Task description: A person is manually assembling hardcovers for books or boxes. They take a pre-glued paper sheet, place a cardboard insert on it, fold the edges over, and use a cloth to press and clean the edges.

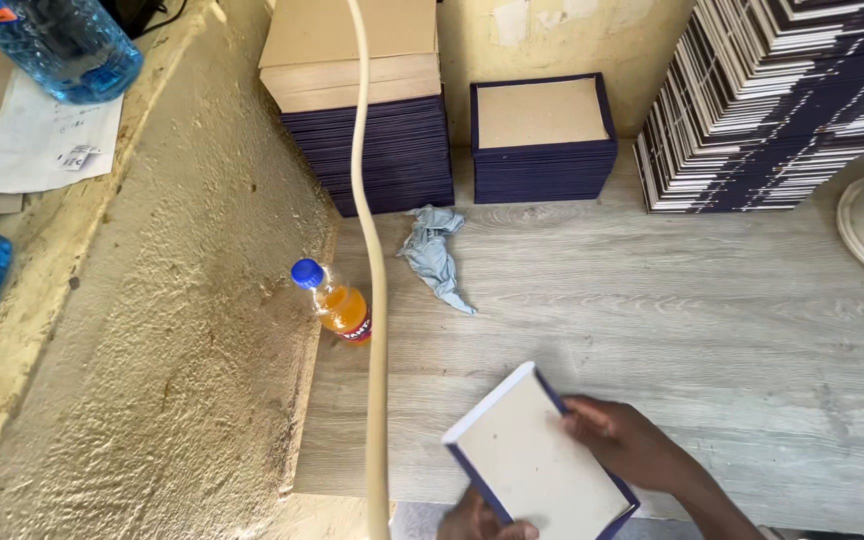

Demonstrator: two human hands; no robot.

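A small book [537,460] with dark blue cover edges, white page block and bare cardboard face up sits tilted at the bottom centre. My right hand [627,440] grips its right edge, fingers curled over the cover. At the very bottom, my left hand [482,520] holds the book's lower left corner and is only partly in view. The book is just above the near edge of the grey wood-grain table [712,330].
An orange soda bottle [337,303] with a blue cap stands by the rough wall [182,330]. A crumpled blue cloth [434,252] lies behind. Stacks of blue covers [542,135] and books [772,100] line the back. A pale cable [372,260] hangs down. Water bottles [62,40] rest on the ledge.
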